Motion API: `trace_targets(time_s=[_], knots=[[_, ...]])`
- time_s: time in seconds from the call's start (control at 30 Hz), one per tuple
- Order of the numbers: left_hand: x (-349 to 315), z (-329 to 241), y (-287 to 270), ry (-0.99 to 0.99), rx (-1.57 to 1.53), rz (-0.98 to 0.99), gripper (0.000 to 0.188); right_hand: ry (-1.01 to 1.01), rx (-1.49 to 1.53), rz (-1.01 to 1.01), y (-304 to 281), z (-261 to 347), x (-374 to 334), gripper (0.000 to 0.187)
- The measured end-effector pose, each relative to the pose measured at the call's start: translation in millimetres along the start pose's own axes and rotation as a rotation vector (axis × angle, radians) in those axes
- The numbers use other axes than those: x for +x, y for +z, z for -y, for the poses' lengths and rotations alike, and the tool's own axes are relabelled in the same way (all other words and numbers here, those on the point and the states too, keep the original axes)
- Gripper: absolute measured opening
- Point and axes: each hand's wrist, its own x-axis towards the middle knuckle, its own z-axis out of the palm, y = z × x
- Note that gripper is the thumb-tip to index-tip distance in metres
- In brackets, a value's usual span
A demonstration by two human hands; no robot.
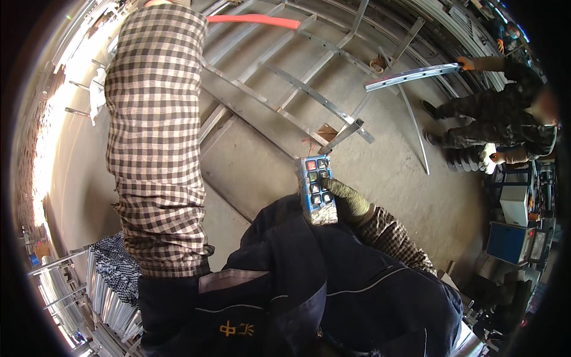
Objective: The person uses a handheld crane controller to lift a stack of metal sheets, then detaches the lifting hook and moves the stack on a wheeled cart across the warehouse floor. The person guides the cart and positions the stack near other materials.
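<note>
A large metal frame point(318, 101) spans the concrete floor point(389, 172) on the far side. At far right a co-worker point(491, 110) grips one end of a shiny metal rail point(413, 77). The person's checked left sleeve point(157, 125) reaches far forward; its left hand point(168, 2) is nearly cut off by the far edge, so I cannot tell its grip. A red band point(256, 20) lies just right of it. Near the middle, the gloved right hand point(351, 200) curls round a blue keypad control point(312, 189), probably kept close and face-up so its buttons stay readable and within thumb reach. Its long axis runs near to far, the far end leaning slightly left.
</note>
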Motion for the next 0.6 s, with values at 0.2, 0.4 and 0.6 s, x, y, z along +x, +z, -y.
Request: trace_targets(time_s=[0.2, 0.4, 0.6], knots=[[1.8, -2.7, -3.1, 0.010, 0.011, 0.003, 0.021, -0.025, -0.227, 0.053, -8.2, 4.5, -1.2, 0.056], [5.6, -5.6, -8.0, 0.030, 0.015, -0.002, 0.021, -0.179, -0.472, 0.015, 2.9, 6.9, 1.8, 0.051], [10.6, -4.8, -14.3, 0.029, 0.019, -0.001, 0.020, -0.082, -0.427, 0.044, -0.3, 12.6, 3.6, 0.071]])
